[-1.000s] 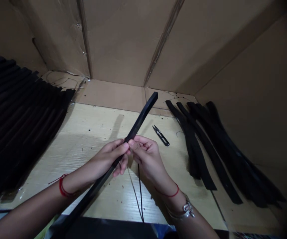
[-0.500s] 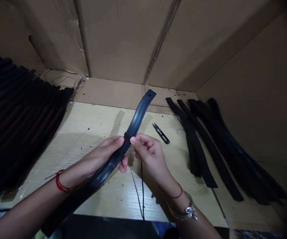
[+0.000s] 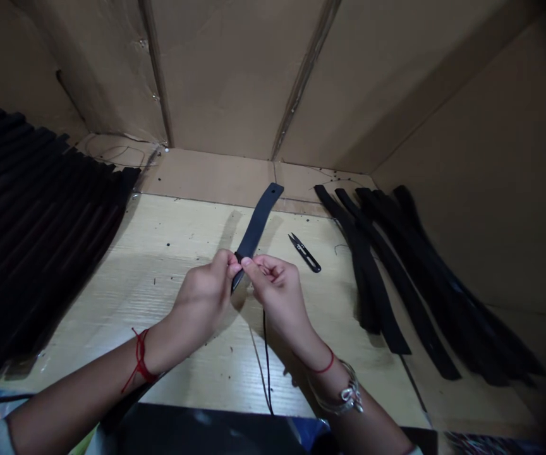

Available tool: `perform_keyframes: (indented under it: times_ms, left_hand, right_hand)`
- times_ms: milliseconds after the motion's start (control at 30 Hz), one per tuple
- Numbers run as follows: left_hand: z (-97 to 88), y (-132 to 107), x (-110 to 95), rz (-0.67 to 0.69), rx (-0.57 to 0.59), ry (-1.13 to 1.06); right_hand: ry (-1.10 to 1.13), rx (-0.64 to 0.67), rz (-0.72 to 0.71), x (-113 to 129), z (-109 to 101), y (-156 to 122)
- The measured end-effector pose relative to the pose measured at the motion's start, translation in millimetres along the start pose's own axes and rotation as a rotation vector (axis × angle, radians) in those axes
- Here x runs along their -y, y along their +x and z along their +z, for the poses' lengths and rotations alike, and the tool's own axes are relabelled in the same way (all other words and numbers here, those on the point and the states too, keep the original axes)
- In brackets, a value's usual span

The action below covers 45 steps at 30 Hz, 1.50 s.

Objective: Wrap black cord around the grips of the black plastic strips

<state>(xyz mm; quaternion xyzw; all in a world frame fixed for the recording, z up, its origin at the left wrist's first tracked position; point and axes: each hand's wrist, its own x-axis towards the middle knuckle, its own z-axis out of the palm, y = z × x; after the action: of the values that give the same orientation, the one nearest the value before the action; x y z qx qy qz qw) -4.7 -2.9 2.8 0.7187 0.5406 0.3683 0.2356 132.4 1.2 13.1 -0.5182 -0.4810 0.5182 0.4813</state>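
Note:
A long black strap [image 3: 257,221] points up and away from me over the pale wooden table [image 3: 169,272], its flat face toward me and a small hole near its far end. My left hand [image 3: 204,300] is closed round the strap at its middle. My right hand [image 3: 275,291] pinches the strap at the same spot, thumb and forefinger pressed together. A thin black cord [image 3: 267,360] hangs down from under my right hand to the table's near edge.
Small black thread snips [image 3: 305,252] lie just right of my hands. Several black straps [image 3: 396,278] are laid out at the right. A big stack of black straps [image 3: 31,221] fills the left. Cardboard walls [image 3: 235,76] close in the back and right.
The strap has turned from edge-on to flat face toward me and dropped lower. My left hand has rolled over on top of it, and both hands have drawn closer together.

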Motion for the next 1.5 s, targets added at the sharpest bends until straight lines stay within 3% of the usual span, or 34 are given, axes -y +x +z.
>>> perform_keyframes:
  times_ms: [167, 367, 667, 1033, 1267, 1500]
  left_hand:
    - [2.7, -1, 6, 0.077, 0.015, 0.009]
    - [-6.9, -5, 0, 0.092, 0.028, 0.045]
    - [-11.7, -7, -6, 0.273, -0.161, 0.124]
    - [-8.7, -7, -12, 0.448, -0.159, 0.591]
    - [-4.1, -9, -17, 0.435, -0.147, 0.432]
    - [2.6, -12, -14, 0.528, -0.210, 0.439]
  right_hand:
    - [0.010, 0.005, 0.007, -1, 1, 2]
    - [0.057, -0.001, -0.008, 2, -1, 1]
    - [0.075, 0.001, -0.005, 4, -1, -1]
    - [-0.008, -0.009, -0.008, 3, 4, -2]
    - [0.086, 0.005, -0.008, 1, 6, -6]
    - [0.130, -0.037, -0.024, -4, 11, -7]
